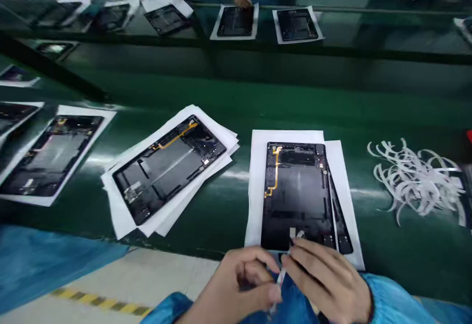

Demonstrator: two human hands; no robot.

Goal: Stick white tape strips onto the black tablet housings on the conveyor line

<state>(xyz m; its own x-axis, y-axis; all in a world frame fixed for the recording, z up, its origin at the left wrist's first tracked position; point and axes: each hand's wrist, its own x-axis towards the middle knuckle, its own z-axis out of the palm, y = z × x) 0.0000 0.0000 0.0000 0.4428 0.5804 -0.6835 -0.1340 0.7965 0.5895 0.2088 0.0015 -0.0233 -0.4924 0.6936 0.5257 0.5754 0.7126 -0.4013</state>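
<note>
Here, a tablet shell (304,191) contains orange cable (276,170), hands (332,277) around probable tape (281,277).

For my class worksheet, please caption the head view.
Left hand holding a thin white strip, right hand at the near edge of an open tablet, curled strips heaped to the right.

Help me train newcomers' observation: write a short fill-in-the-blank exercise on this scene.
1. The sleeve by the right hand is coloured ____.
2. The black panel before that hand lies on white sheets of ____.
3. A heap of curled white strips lies to the ____ of that panel.

Missing words: blue; paper; right.
</note>
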